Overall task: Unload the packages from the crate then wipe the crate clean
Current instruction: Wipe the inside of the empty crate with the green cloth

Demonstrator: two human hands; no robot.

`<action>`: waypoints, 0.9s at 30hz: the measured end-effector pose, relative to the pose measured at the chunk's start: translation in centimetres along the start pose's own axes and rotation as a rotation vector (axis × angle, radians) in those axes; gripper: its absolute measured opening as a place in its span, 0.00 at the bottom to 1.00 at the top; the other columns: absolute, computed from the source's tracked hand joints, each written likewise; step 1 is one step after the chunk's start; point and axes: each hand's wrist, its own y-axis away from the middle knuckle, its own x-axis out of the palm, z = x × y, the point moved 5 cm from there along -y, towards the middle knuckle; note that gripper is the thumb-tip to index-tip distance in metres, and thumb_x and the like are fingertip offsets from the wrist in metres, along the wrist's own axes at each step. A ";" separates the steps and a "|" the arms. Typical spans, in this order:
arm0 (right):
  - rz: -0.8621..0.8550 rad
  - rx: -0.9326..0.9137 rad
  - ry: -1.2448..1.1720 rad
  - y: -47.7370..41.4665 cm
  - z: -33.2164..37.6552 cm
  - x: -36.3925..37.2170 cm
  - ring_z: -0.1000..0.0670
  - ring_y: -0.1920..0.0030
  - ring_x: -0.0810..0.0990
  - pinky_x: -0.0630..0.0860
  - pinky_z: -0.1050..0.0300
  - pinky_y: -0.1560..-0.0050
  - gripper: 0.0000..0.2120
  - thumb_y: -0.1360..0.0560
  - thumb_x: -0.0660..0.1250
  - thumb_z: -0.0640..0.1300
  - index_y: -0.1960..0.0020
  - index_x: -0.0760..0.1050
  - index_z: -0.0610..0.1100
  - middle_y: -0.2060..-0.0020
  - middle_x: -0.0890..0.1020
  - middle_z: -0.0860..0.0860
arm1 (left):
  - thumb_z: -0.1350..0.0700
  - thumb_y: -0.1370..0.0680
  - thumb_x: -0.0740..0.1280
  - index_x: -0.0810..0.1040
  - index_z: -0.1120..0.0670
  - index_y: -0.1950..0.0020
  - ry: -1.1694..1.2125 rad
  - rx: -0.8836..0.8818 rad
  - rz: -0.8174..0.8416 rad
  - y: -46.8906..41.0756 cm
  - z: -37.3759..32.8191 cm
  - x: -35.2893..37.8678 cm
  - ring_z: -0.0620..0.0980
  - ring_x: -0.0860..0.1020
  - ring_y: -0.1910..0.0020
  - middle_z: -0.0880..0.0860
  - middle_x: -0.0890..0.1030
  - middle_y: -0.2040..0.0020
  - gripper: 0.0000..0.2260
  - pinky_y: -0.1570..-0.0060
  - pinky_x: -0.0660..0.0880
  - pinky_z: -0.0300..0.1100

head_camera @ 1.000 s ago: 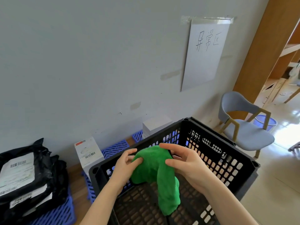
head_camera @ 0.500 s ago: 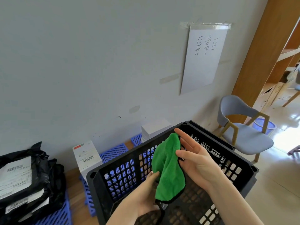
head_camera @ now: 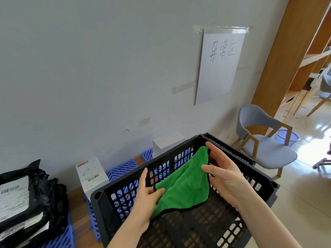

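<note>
A black perforated crate (head_camera: 265,181) stands in front of me with nothing visible inside but my hands and a cloth. A green cloth (head_camera: 186,183) with a dark hem is spread above the crate's inside. My left hand (head_camera: 146,196) pinches its lower left corner. My right hand (head_camera: 222,172) holds its upper right edge, fingers stretched along the cloth. Black bagged packages (head_camera: 26,199) with white labels are stacked at the far left on a blue pallet (head_camera: 60,238).
A white box with a barcode (head_camera: 89,174) and a second white box (head_camera: 168,142) rest on blue pallets (head_camera: 121,170) against the grey wall. A grey chair (head_camera: 265,144) and a blue bucket (head_camera: 288,138) stand to the right, beside wooden shelving (head_camera: 279,56).
The cloth hung bunched and vertical between my hands; now it is unfolded and stretched flat. My left hand moved up and left to a corner, my right hand stayed at the upper edge.
</note>
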 end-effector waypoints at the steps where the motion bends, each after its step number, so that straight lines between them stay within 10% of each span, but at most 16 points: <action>1: -0.007 0.001 0.053 0.0 0.3 -0.5 0.40 0.47 0.81 0.81 0.48 0.50 0.33 0.35 0.67 0.24 0.34 0.74 0.45 0.44 0.81 0.44 | 0.65 0.23 0.68 0.63 0.38 0.29 -0.081 0.038 -0.030 -0.1 -0.9 -0.7 0.46 0.77 0.62 0.54 0.77 0.58 0.31 0.69 0.74 0.35; 6: -0.044 0.066 0.498 0.1 0.4 -2.7 0.47 0.51 0.84 0.81 0.56 0.53 0.23 0.32 0.68 0.23 0.44 0.81 0.44 0.47 0.83 0.44 | 0.63 0.22 0.68 0.82 0.52 0.48 -0.132 0.154 -0.091 -1.1 -3.3 -3.5 0.54 0.81 0.54 0.61 0.82 0.50 0.08 0.61 0.78 0.40; 11: -0.141 -0.042 1.034 -0.6 0.3 -4.4 0.53 0.56 0.83 0.80 0.60 0.53 0.18 0.32 0.74 0.32 0.49 0.82 0.52 0.53 0.83 0.54 | 0.69 0.30 0.74 0.80 0.48 0.40 -0.143 0.091 0.141 -1.0 -4.5 -3.9 0.50 0.84 0.50 0.54 0.85 0.48 0.23 0.54 0.80 0.41; 16: -0.219 -0.145 1.444 -1.3 0.0 -4.6 0.57 0.58 0.75 0.70 0.63 0.59 0.08 0.28 0.71 0.46 0.50 0.80 0.56 0.57 0.77 0.55 | 0.58 0.35 0.80 0.76 0.39 0.41 -0.916 0.255 0.107 -1.2 -5.2 -3.8 0.42 0.75 0.47 0.44 0.72 0.44 0.28 0.46 0.70 0.36; 19: -0.217 -0.094 1.479 -1.6 -0.5 -5.1 0.57 0.56 0.72 0.66 0.62 0.60 0.04 0.24 0.68 0.49 0.50 0.77 0.52 0.53 0.72 0.54 | 0.51 0.28 0.75 0.82 0.43 0.49 -0.960 0.284 0.012 -1.7 -5.6 -4.2 0.41 0.74 0.50 0.47 0.73 0.47 0.09 0.49 0.69 0.36; 27: -0.316 0.118 0.823 -1.9 -2.9 -5.9 0.49 0.52 0.83 0.80 0.44 0.47 0.05 0.25 0.69 0.48 0.51 0.77 0.48 0.54 0.84 0.50 | 0.51 0.20 0.65 0.79 0.48 0.46 -0.459 0.175 -0.055 -1.7 -4.7 -3.1 0.44 0.79 0.46 0.46 0.82 0.48 0.05 0.51 0.73 0.37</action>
